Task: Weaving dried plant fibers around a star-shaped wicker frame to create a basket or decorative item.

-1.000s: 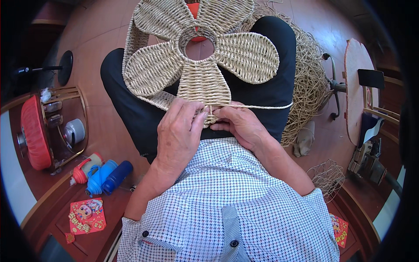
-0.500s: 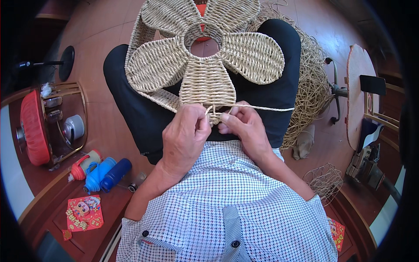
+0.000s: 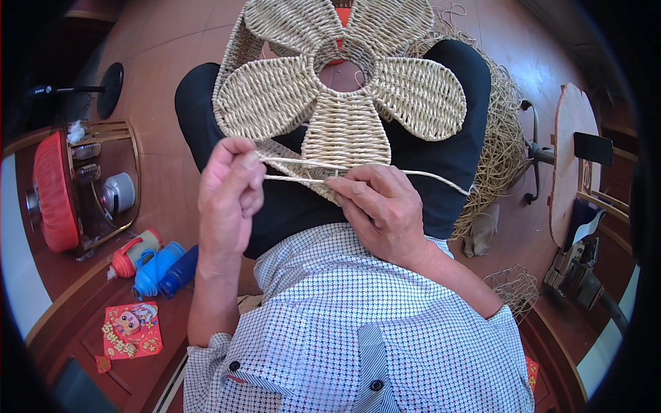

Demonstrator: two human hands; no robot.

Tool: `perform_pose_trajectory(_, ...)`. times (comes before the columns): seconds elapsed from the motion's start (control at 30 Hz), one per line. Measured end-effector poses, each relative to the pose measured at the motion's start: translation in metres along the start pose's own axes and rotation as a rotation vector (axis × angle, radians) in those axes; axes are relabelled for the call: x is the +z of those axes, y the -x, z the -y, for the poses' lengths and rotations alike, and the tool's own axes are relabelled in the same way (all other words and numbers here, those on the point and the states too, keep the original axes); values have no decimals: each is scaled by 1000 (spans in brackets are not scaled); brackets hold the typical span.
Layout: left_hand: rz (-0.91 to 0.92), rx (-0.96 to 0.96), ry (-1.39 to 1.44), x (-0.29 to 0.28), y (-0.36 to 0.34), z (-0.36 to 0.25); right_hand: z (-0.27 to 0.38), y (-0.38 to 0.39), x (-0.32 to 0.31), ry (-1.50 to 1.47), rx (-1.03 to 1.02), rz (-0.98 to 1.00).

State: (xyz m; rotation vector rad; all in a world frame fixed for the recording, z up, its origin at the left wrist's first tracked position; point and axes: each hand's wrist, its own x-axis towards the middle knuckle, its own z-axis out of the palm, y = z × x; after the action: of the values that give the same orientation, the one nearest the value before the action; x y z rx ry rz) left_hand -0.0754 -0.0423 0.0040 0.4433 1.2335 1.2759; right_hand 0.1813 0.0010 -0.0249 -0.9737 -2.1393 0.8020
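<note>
A flower-shaped woven straw piece with broad petals round an open ring lies across my lap. Off to its near left, my left hand pinches a pale straw cord, which runs taut in two strands to the near petal's edge. My right hand is closed at that edge, its fingertips pressed on the weave where the strands meet. Beyond the right hand the cord's other length trails over my right thigh. The exact spot under the right fingers is hidden.
A large heap of straw cord lies on the floor to the right, near a round board. At left are a red-covered round object, a metal-framed rack and several bottles. A red printed card lies below them.
My left hand has pulled away to the left, drawing the cord out into two taut strands. The right hand has shifted slightly right and stays at the petal's edge.
</note>
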Motion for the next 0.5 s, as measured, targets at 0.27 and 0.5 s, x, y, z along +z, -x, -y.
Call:
perform_pose_trajectory(0.27, -18, 202, -227, 9, -46, -22, 9, -7, 5, 88, -50, 74)
perform_pose_trajectory(0.5, 80, 228, -326, 47, -40, -17, 14, -10, 8, 78, 45, 171)
